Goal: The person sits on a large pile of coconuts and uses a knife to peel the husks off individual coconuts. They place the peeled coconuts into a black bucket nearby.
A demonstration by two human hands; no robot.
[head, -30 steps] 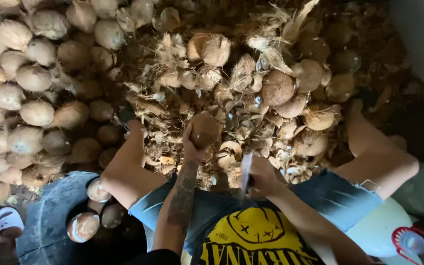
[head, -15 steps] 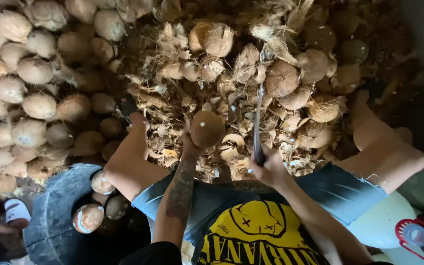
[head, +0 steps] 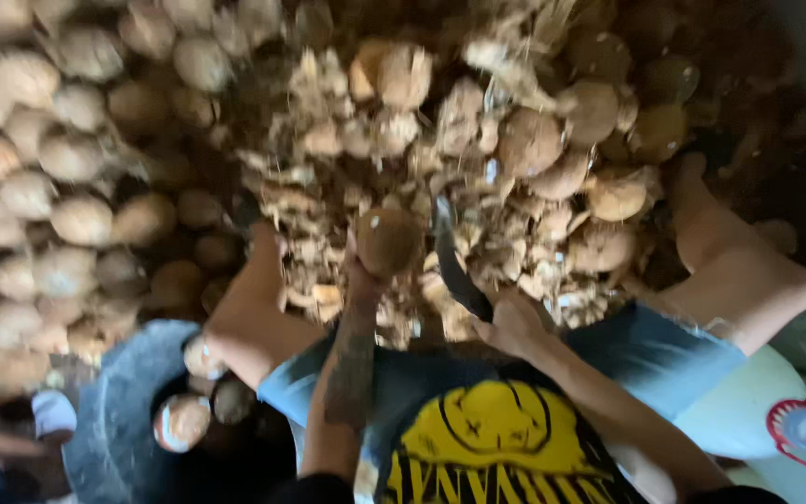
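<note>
Head view: a husked coconut (head: 387, 240) is gripped in the left hand (head: 363, 280); a curved knife (head: 456, 261) is clasped by the right hand (head: 513, 324).

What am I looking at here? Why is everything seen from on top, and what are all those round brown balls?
The camera sits on a person's head and looks straight down, so you see their own arms, knees and lap from above. The picture is a bit blurry.

The round brown balls are coconuts. A big pile of coconuts lies on the left, and in the middle is a heap of torn husk pieces, the rough outer skin.

The left hand holds one coconut up in front. The right hand grips a knife with a dark curved blade, held close beside that coconut.

Down at the bottom left is a dark round tub with a few coconuts inside. At the bottom right corner is a red ring-shaped thing; I cannot tell what it is.
</note>
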